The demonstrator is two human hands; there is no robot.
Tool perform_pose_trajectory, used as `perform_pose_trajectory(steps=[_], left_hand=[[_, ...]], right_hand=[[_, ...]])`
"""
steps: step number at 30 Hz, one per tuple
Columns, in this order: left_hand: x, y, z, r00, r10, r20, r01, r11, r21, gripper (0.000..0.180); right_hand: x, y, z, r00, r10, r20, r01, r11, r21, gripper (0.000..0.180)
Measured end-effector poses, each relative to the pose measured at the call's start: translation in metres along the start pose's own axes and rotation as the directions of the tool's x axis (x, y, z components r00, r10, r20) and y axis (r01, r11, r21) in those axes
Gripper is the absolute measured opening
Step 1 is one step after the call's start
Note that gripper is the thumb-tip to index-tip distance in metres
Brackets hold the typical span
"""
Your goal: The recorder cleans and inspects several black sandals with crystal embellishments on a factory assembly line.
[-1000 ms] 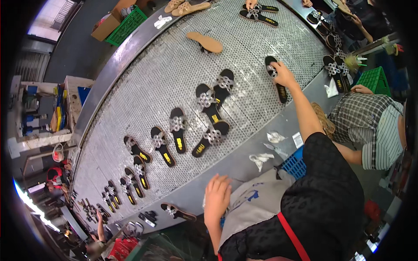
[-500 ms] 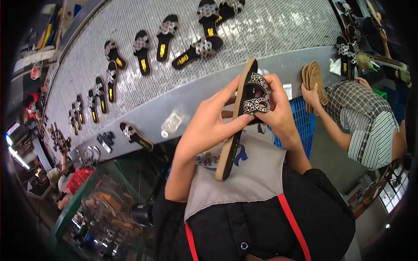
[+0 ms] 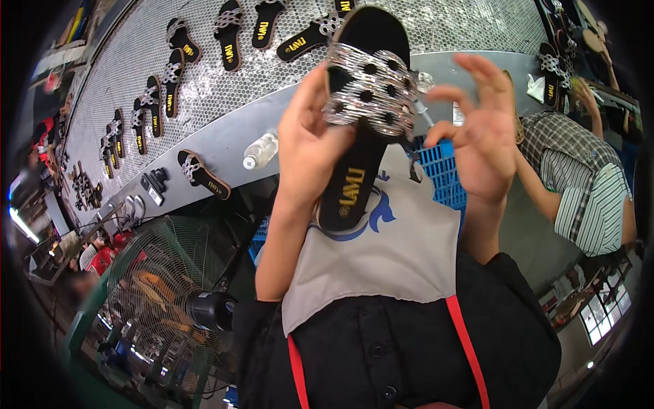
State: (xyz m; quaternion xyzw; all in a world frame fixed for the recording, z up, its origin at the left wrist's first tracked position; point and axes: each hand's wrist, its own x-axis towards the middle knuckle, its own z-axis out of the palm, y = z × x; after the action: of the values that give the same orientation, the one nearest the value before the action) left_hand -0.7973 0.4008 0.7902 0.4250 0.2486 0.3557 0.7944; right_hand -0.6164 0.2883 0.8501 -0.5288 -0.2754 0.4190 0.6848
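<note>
Sandal [image 3: 361, 129] gripped by left hand [image 3: 310, 146]; right hand [image 3: 480, 129] beside.

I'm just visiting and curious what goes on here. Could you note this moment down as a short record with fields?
Place: long grey perforated conveyor table carrying rows of black sandals
Left hand: grips a black flat sandal with a silver studded strap, raised close to the camera, sole upright
Right hand: open, fingers spread, beside the sandal, not touching it
Clothing: grey apron over a black shirt
Nearby: clear plastic bottle lying on the table edge; blue plastic crate; green floor fan
Others: a person in a checked shirt at the right
</note>
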Motion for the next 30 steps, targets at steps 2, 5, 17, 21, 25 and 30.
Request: perform_pose_trajectory(steps=[2, 5, 17, 21, 25, 30], left_hand=[[0.000, -0.009, -0.006, 0.995, -0.035, -0.090, 0.010, 0.966, -0.260, 0.065], [-0.008, -0.027, 0.009, 0.969, -0.140, -0.205, -0.012, 0.799, -0.601, 0.070], [-0.020, 0.023, -0.025, 0.985, -0.089, -0.145, 0.105, 0.988, 0.111, 0.100], [-0.044, 0.025, -0.021, 0.973, -0.067, -0.223, 0.125, 0.959, 0.255, 0.095], [-0.057, 0.029, -0.027, 0.983, -0.093, -0.156, 0.167, 0.805, 0.569, 0.083], [-0.067, 0.029, -0.019, 0.980, -0.032, -0.194, 0.139, 0.813, 0.566, 0.082]], right_hand=[[0.001, 0.009, -0.004, 0.998, 0.041, 0.050, -0.034, 0.991, -0.130, 0.094], [-0.018, 0.041, 0.001, 0.908, 0.273, 0.318, -0.233, 0.960, -0.157, 0.085], [-0.056, -0.003, 0.035, 0.929, 0.201, 0.309, 0.139, 0.585, -0.799, 0.066], [-0.066, -0.016, 0.037, 0.884, 0.390, 0.259, -0.071, 0.659, -0.749, 0.068], [-0.070, -0.018, 0.021, 0.836, 0.465, 0.292, -0.148, 0.704, -0.695, 0.067], [-0.070, -0.014, 0.015, 0.811, 0.517, 0.274, -0.280, 0.754, -0.594, 0.069]])
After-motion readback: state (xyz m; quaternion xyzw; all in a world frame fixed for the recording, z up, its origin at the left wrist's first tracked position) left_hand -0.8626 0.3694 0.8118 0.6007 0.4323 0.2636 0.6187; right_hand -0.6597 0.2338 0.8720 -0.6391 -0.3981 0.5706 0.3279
